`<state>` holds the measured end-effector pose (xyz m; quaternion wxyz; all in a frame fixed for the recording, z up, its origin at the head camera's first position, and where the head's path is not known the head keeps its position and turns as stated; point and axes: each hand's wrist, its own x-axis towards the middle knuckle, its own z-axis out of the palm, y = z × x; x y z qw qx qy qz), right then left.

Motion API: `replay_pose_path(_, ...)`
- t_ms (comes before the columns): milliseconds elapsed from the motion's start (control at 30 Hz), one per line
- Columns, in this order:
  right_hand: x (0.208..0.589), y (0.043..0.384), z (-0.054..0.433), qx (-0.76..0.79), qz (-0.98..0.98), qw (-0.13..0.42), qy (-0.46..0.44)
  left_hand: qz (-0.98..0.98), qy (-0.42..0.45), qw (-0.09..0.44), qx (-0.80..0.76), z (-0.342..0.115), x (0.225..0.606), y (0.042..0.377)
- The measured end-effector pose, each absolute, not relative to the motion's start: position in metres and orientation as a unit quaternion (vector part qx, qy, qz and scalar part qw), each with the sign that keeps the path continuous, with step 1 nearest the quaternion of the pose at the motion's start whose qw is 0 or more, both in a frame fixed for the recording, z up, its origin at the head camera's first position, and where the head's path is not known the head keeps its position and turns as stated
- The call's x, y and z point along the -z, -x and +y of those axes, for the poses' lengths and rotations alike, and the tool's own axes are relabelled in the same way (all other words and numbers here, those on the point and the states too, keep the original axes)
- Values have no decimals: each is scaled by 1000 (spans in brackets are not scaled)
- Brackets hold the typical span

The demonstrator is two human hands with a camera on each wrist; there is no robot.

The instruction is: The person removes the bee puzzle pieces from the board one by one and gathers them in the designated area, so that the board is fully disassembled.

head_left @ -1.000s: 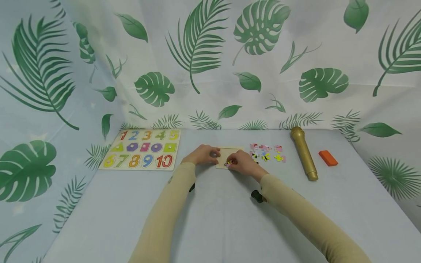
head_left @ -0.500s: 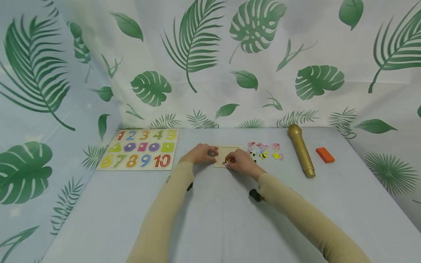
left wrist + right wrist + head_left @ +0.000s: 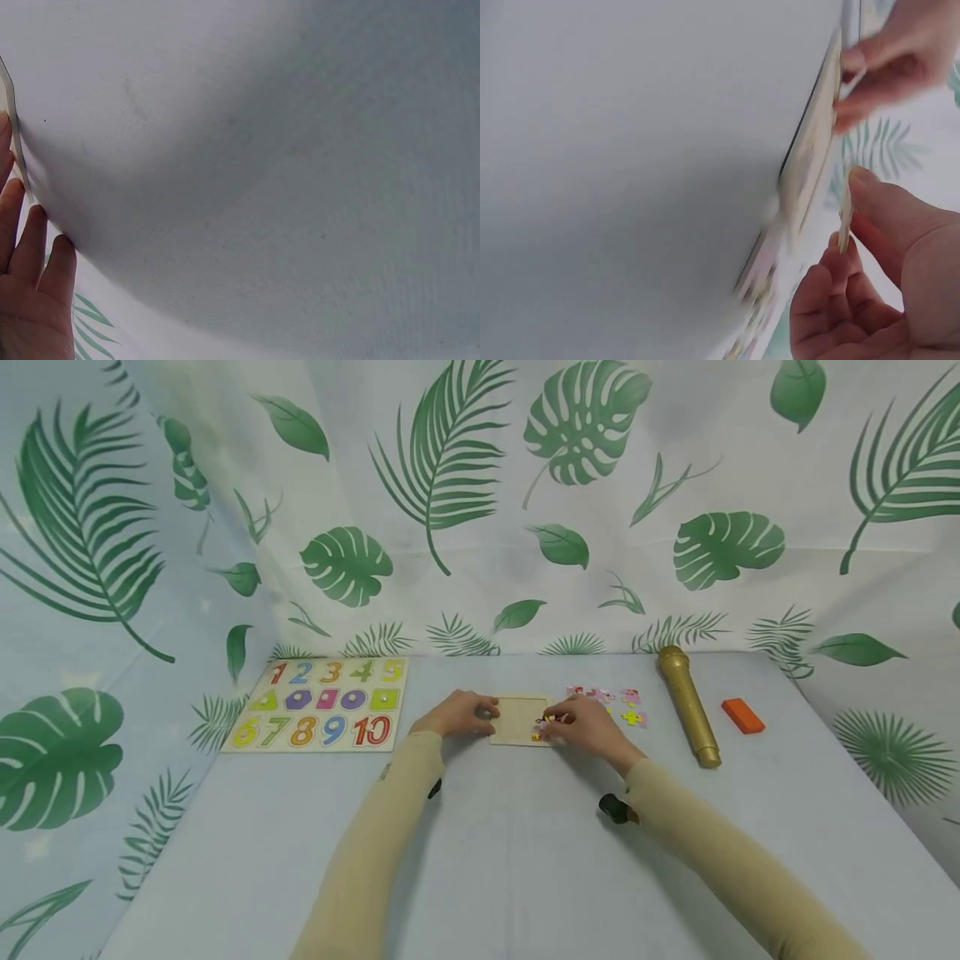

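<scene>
A shallow light wooden puzzle tray (image 3: 517, 720) lies on the table between the two hands. At its left side my left hand (image 3: 454, 713) holds the edge with thumb and fingers; the left wrist view catches only the fingers (image 3: 64, 262) along that edge. My right hand (image 3: 587, 727) is over the tray's right side, pinching a thin jigsaw piece (image 3: 846, 217) between thumb and fingers, seen edge-on in the right wrist view. Colourful print (image 3: 540, 735) shows at the tray's lower right corner. More loose jigsaw pieces (image 3: 632, 718) lie to the right, some hidden behind the right hand.
A wooden number and shape board (image 3: 315, 706) lies at the back left. To the right are a gold microphone-shaped stick (image 3: 688, 706) and an orange block (image 3: 742, 716). A leaf-print cloth (image 3: 465, 593) hangs behind the table.
My right hand has shifted right from the tray's middle, with a jigsaw piece between its fingers. More of the tray's bare middle shows. The left hand stays at the tray's left edge.
</scene>
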<state>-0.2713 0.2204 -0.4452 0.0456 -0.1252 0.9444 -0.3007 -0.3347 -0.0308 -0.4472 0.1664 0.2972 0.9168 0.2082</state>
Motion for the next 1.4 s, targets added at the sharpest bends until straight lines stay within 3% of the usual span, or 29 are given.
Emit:
replay_pose_path(233, 448, 257, 271, 282, 953, 9, 113, 918, -296, 170, -203, -28, 449, 333)
replay_pose_path(533, 451, 246, 309, 255, 960, 17, 113, 918, -296, 167, -203, -27, 453, 336)
replay_pose_path(1400, 454, 249, 296, 263, 957, 24, 123, 919, -290, 170, -205, -31, 450, 335)
